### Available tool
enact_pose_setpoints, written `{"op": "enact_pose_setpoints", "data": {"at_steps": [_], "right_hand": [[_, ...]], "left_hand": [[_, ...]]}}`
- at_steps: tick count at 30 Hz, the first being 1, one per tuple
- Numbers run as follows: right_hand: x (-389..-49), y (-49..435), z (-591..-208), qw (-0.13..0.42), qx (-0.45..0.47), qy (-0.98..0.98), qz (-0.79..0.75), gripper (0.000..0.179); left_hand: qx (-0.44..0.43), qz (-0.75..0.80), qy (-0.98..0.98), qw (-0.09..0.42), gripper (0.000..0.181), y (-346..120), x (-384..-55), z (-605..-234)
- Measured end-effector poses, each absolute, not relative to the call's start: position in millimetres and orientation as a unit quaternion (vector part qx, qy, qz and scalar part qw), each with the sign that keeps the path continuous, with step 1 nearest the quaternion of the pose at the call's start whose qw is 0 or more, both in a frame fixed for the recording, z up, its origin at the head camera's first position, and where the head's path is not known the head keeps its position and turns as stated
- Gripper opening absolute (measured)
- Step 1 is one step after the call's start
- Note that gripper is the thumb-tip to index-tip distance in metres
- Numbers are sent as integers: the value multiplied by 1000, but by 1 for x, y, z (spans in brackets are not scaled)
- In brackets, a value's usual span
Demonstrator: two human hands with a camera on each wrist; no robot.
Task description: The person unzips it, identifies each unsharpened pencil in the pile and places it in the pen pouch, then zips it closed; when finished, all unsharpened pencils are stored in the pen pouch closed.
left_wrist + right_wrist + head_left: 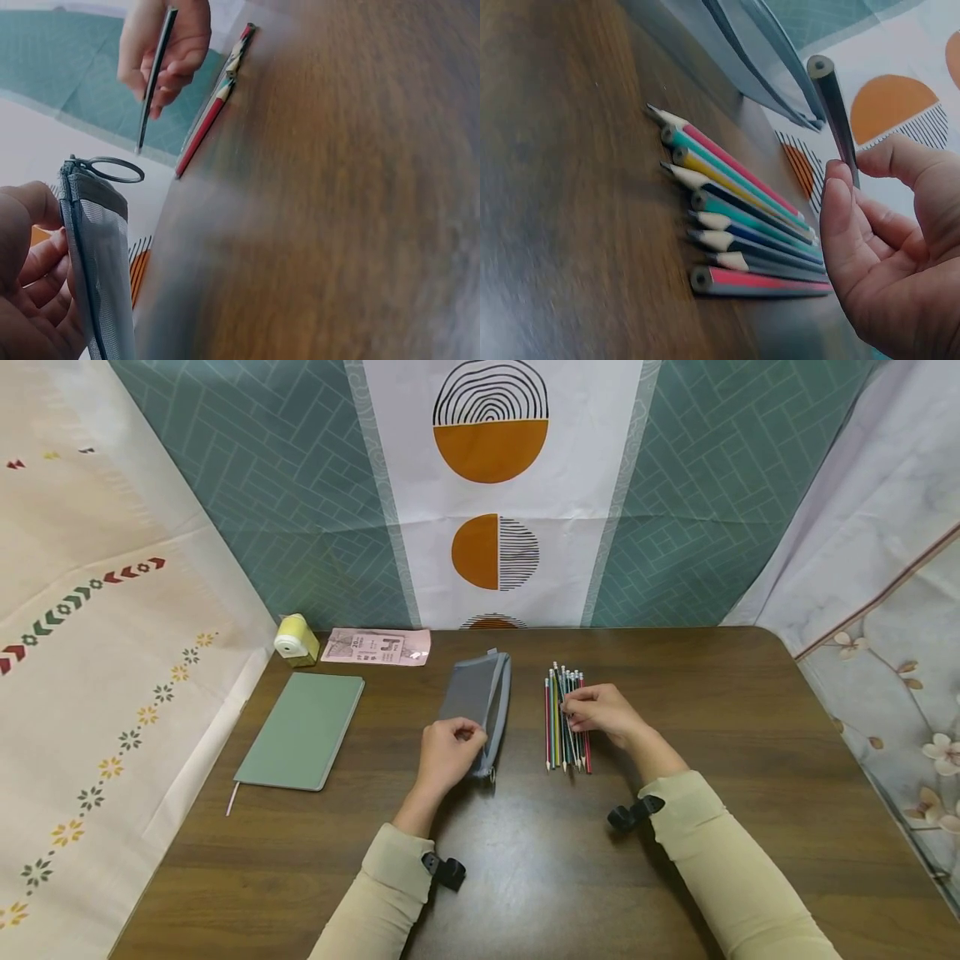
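Here's the grey pencil case (463, 689), lying near the table's far edge, a little left of the middle. It's soft, with mesh on its side, a dark zip along the opening and a metal ring on the zip's end. The left hand (452, 752) has it, thumb and fingers pinching the rim of the opening.

Over to the right hand (603, 714): thumb and fingertips grasp a dark pencil (838, 112), raised above the others and tilted, its flat, unsharpened end showing a round core. Just beneath lie the loose pencils (556, 727), side by side on the table (750, 760), between its far edge and its middle, to the right of the case. Red, green, yellow, blue and black ones here; some sharpened to pale wooden points, others blunt, with white tips towards the far edge.

Writing now! At the far edge, left of the case, a pink packet (416, 647) shows what looks like "20"; the smaller print is too fine to read. Near the far left corner stands a small yellow-and-white object (297, 639), hard to make out, and by the left edge a plain green notebook (303, 731) trails a pale ribbon (232, 799).

The inside of the case is hidden, the right hand covers part of the pencils, and both sleeves (386, 885) are cut off below.
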State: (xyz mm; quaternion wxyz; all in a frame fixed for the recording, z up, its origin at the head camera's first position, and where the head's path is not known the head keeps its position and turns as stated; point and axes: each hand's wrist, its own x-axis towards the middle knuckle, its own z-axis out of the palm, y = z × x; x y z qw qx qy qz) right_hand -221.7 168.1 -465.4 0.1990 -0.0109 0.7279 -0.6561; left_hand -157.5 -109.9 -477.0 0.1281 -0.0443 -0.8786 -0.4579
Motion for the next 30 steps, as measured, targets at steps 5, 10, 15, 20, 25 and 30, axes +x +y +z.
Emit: {"op": "enact_pose_setpoints", "data": {"at_steps": [5,10,15,20,25,30], "right_hand": [[-221,158,-464,201,-17,724,-660,36],[-221,147,-464,204,-22,717,-666,36],[-221,137,-464,210,-28,710,-672,38],[-220,128,-464,213,-32,705,-676,37],[-219,120,-465,216,-41,702,-677,38],[-221,113,-464,218,-33,708,-671,39]], "left_hand": [[-42,-454,-880,134,8,-108,-157,-476],[-40,-453,-881,130,8,-105,-157,-474],[-40,-457,-880,125,8,-102,-156,-472],[-41,-460,-879,122,8,-100,-156,-471],[-42,-461,-878,121,8,-98,-156,-472],[-46,-464,-877,117,8,-95,-156,-473]]}}
